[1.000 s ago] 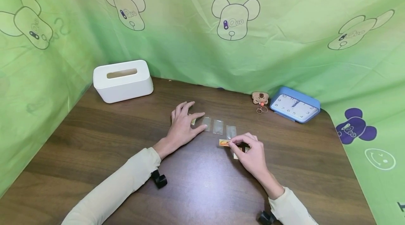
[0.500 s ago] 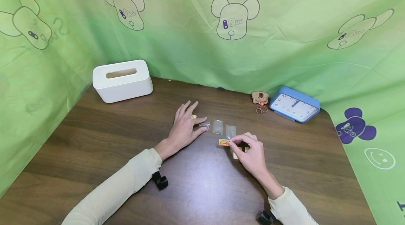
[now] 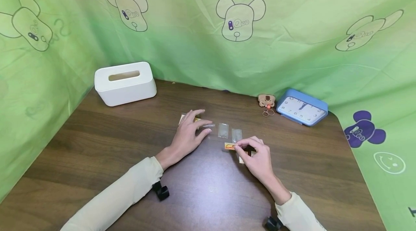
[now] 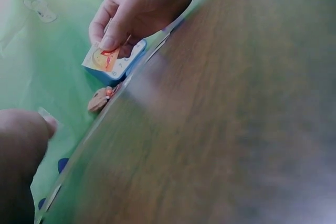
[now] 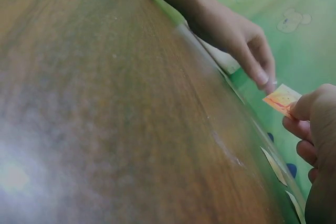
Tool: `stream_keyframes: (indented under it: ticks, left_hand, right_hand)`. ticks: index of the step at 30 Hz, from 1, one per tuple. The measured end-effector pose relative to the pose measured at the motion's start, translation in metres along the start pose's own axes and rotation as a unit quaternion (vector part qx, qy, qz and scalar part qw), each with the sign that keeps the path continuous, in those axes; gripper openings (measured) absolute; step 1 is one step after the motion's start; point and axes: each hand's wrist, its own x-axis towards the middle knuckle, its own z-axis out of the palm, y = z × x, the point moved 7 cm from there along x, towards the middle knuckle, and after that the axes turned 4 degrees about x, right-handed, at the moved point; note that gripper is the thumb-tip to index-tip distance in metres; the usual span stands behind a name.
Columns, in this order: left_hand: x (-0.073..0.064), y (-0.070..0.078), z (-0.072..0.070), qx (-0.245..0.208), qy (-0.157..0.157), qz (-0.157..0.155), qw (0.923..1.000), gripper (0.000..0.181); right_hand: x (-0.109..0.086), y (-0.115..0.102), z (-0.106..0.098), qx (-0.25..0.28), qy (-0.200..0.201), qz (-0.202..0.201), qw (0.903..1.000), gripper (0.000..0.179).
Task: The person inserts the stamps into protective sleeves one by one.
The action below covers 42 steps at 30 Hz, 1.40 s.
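Observation:
My right hand [image 3: 258, 157] pinches a small yellow and orange printed card [image 3: 229, 146] between thumb and index finger, above the table. In the left wrist view, its printed side [image 4: 103, 59] shows a red mark. My left hand [image 3: 186, 135] has its thumb and index fingertip at a small clear plastic sleeve [image 3: 208, 125], seen nearly edge-on; the other fingers spread over the table. Two more clear sleeves, a middle sleeve [image 3: 223, 130] and a right sleeve [image 3: 237, 135], lie flat between the hands. A pale card [image 3: 182, 118] is partly hidden under my left hand.
Further small cards [image 3: 242, 158] lie partly hidden beneath the right hand. At the back left stands a white tissue box [image 3: 126, 88]; at the back right, a blue clock [image 3: 302, 108] and a brown bear-shaped keychain [image 3: 266, 100]. A green printed curtain [image 3: 195, 54] borders the table [image 3: 97, 158].
The left sleeve lay flat under the left fingers and is now tipped up nearly edge-on. My left hand has drawn back slightly. The right hand and its card have stayed in place.

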Motion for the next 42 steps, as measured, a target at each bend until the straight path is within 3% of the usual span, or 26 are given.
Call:
stream_keyframes:
  ticks: [2,5,13,17,25,31,34,42]
  left_hand:
    - [-0.004,-0.005,0.001,-0.024,0.024,0.016,0.9993,0.023]
    - [-0.006,0.002,-0.007,-0.051,0.028,0.016,0.9982,0.023]
    - [-0.012,0.010,-0.017,-0.122,0.028,-0.027,0.9918,0.027]
    - [-0.014,0.010,-0.016,-0.138,0.018,-0.034,0.9897,0.031]
    - [-0.014,0.008,-0.013,-0.162,-0.011,-0.066,0.9845,0.060]
    - [-0.015,0.002,-0.011,-0.166,-0.016,-0.110,0.9798,0.022]
    - [-0.016,0.001,-0.011,-0.162,-0.019,-0.124,0.9789,0.012]
    - [-0.017,-0.002,-0.008,-0.174,-0.005,-0.094,0.9802,0.008]
  right_hand:
    - [0.000,0.000,0.000,0.001,0.001,0.000,1.0000,0.021]
    - [0.000,0.000,-0.001,0.003,0.004,0.000,1.0000,0.020]
    - [0.001,-0.004,-0.001,0.009,0.012,-0.003,0.9999,0.019]
    - [0.000,-0.002,0.000,0.011,0.014,-0.003,0.9998,0.020]
    - [-0.001,-0.003,0.001,0.002,0.028,0.000,0.9996,0.017]
    - [0.005,-0.029,0.000,0.009,0.030,0.000,0.9995,0.019]
    - [0.007,-0.037,0.000,0.011,0.032,-0.002,0.9994,0.020]
    - [0.002,-0.010,0.002,0.020,0.033,0.011,0.9992,0.013]
